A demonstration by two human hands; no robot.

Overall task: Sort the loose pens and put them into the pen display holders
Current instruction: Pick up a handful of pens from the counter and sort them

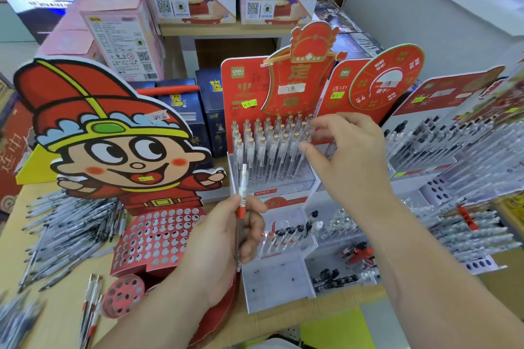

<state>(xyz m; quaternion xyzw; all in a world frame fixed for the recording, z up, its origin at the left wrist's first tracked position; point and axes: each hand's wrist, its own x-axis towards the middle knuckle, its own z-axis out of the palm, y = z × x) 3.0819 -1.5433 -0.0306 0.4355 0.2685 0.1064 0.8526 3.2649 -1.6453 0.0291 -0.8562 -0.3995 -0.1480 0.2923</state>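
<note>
My left hand (226,238) grips one upright pen with a clear barrel and a red band (242,195), in front of the red display holder (272,133). Several gold-tipped clear pens stand in that holder's upper rows. My right hand (346,156) reaches over those pens with fingers spread and relaxed, fingertips at the right end of the rows; it holds nothing that I can see. A heap of loose pens (68,232) lies on the table at the left. A cartoon-figure cardboard holder (158,235) with many empty holes stands between the heap and my left hand.
More pen displays (442,144) full of black-topped pens stand at the right. A low clear tray (286,235) holds a few pens under the red holder. A few red pens (92,306) lie at the lower left. Boxes (124,34) are stacked behind.
</note>
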